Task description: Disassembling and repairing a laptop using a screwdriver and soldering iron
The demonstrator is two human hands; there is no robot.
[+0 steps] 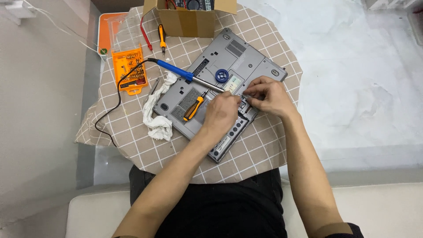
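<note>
— See the left hand (222,112)? It's pressed on the upturned grey laptop (220,83) at mid-table, fingers curled under; I can't tell whether it grips anything.

— And the right hand (266,94) pinches something small at the open bay. Could slip in, I'd say.

— Going left to right: orange bit case (128,70), white rag (156,119), orange-handled screwdriver (194,108), blue soldering iron (185,75) lying across the laptop, close to both wrists.

— A nudge might roll it.

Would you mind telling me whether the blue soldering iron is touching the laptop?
Touching. The head view shows the soldering iron lying across the upturned grey laptop, its metal shaft resting on the casing with no gap showing.
</note>
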